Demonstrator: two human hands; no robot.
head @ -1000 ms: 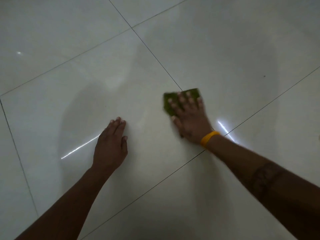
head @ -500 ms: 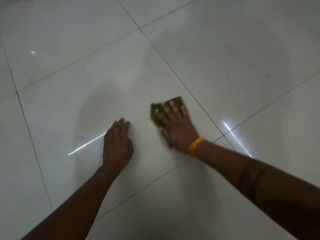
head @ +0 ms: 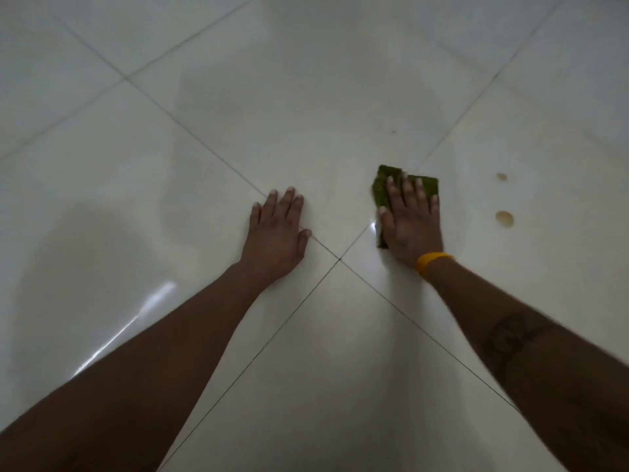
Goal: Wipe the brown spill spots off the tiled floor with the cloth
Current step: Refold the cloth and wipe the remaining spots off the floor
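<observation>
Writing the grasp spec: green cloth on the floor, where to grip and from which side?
The green cloth lies flat on the tiled floor, largely covered by the right hand. No raised fold shows, so I'd press down from above with a flat palm, or pinch the exposed far-left corner, which sticks out past the fingertips.
</observation>
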